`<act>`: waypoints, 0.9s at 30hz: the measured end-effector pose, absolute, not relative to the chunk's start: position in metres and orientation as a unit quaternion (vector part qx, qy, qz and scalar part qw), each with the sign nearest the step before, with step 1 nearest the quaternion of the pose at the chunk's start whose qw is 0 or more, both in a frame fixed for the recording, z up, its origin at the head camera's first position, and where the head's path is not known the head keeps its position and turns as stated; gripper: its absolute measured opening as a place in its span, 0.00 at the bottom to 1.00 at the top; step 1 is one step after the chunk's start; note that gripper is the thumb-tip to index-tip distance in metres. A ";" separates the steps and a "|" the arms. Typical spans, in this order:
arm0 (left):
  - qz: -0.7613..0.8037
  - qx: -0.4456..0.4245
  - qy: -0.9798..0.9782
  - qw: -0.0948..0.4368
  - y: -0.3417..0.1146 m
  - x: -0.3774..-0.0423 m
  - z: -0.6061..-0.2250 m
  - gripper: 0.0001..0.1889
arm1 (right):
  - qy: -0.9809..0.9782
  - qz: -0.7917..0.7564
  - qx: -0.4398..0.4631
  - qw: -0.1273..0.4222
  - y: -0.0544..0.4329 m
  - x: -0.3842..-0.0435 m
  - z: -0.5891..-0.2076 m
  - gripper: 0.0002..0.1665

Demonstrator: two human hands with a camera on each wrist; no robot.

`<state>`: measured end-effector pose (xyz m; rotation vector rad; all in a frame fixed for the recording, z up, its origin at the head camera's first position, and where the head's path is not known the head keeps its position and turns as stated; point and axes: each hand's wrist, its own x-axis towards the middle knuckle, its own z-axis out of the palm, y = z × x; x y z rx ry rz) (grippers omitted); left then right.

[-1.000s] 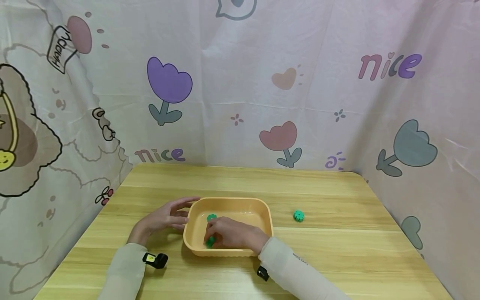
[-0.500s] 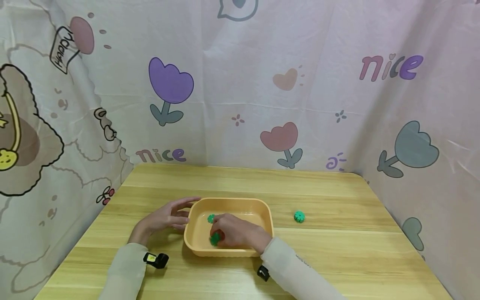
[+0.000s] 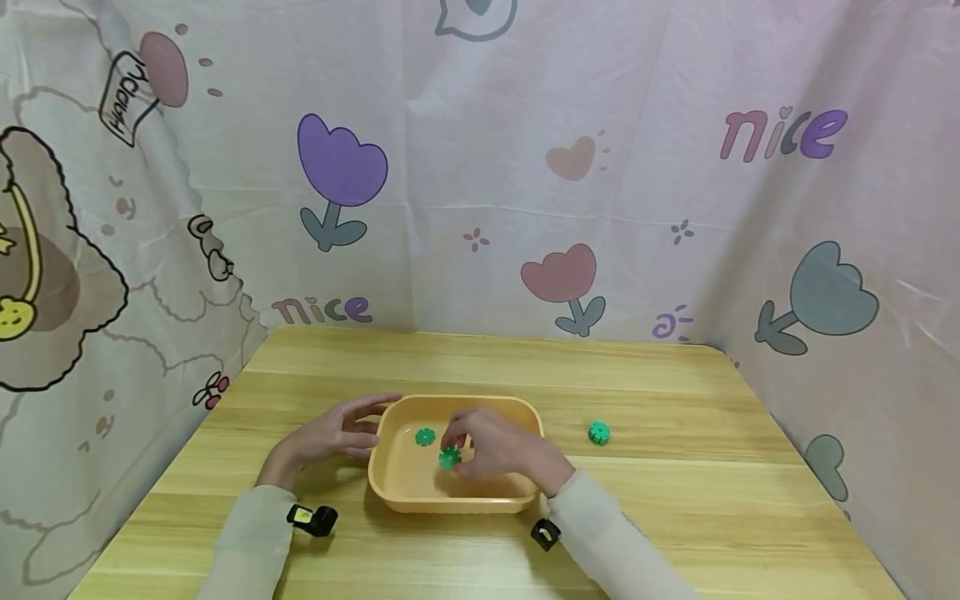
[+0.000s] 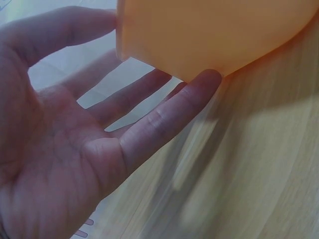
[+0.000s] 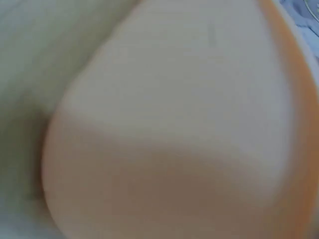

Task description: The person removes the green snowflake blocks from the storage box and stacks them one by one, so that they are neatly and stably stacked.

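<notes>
A yellow-orange plastic basin [image 3: 405,503] stands on the table. My right hand [image 3: 501,446] is over its inside and pinches a green notched plastic disc [image 3: 450,457] between thumb and fingers. A second green disc [image 3: 425,437] lies flat on the basin's floor, farther back and left. At the basin's left end, my left hand [image 3: 330,433] touches the outer wall with spread, nearly straight fingers; the left wrist view shows the fingertips against the basin [image 4: 214,35]. Only the basin's blurred outer wall [image 5: 174,89] fills the right wrist view, so the right fingers are hidden there.
Right of the basin, a small stack of green notched discs [image 3: 598,432] sits on the wooden table [image 3: 660,517]. A printed cloth [image 3: 465,167] hangs behind the table and along both sides.
My right hand has risen and moved to the right inside the basin, carrying the green disc. The other disc in the basin now shows fully. My left hand has stayed put.
</notes>
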<state>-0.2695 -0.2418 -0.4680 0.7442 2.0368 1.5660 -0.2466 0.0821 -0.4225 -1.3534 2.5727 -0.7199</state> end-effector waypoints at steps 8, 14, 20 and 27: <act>0.571 0.274 0.739 0.230 -0.241 -0.270 -0.468 0.39 | 0.856 -0.275 -0.438 0.031 0.112 -0.248 -0.410 0.10; 0.570 0.273 0.741 0.227 -0.240 -0.269 -0.467 0.39 | 0.865 -0.287 -0.411 0.008 0.137 -0.248 -0.404 0.10; 0.570 0.278 0.741 0.223 -0.241 -0.270 -0.469 0.39 | 0.869 -0.313 -0.383 -0.028 0.165 -0.251 -0.404 0.10; 0.572 0.270 0.741 0.225 -0.241 -0.268 -0.468 0.39 | 0.889 -0.304 -0.338 -0.049 0.193 -0.248 -0.399 0.10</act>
